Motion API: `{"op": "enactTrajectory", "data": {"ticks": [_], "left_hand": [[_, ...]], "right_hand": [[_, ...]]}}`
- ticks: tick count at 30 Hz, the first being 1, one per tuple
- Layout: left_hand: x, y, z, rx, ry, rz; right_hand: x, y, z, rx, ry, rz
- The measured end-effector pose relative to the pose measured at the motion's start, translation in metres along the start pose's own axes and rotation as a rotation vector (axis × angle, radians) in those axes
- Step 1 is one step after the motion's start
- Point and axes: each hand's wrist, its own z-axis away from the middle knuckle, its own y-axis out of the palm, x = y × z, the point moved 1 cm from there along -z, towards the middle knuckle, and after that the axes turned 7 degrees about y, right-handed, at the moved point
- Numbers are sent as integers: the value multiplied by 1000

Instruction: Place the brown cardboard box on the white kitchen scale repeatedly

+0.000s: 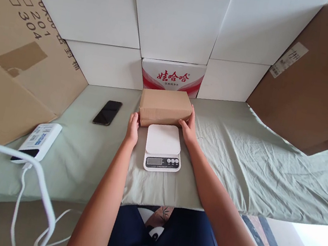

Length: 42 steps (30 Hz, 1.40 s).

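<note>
A small brown cardboard box (pixel 165 103) sits behind the kitchen scale, held at both ends. My left hand (pixel 133 127) presses against its left end, fingers partly hidden behind the corner. Around the right end is my right hand (pixel 189 128), with the thumb on the front face. Just in front of the box lies the white kitchen scale (pixel 164 140), its plate bare and its small display and buttons facing me. From this angle I cannot tell whether the box is resting on the cloth or slightly raised.
A black phone (pixel 107 112) and a white power bank (pixel 42 138) with a cable lie to the left on the green cloth (pixel 227 159). White boxes and a red-and-white carton (pixel 172 77) stand behind. Large cardboard boxes (pixel 323 74) flank both sides. A white cable (pixel 43 182) crosses the lower left.
</note>
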Motion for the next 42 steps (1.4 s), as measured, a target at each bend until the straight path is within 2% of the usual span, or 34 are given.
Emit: {"op": "enactTrajectory", "data": {"ticks": [3,7,11,17,22,27,32,42], "left_hand": [[-7,4,3,-45,-6,25],[-20,7,3,-53,103,131],[-31,5,10,-73,180,153],[-45,0,48,-65,226,192],[-53,-3,82,-38,228,148],[-57,-6,106,-1,203,140],[-61,-7,118,-2,162,87],[-55,-12,119,-49,118,70]], "right_hand": [[4,0,3,-29,-100,16],[14,3,12,-41,-231,50],[29,5,28,-47,-284,113],[44,2,60,-55,-213,55],[46,0,84,-105,-111,-37],[47,-9,110,-133,-69,-41],[53,-14,125,-142,-57,5],[58,-11,127,-122,-60,11]]}}
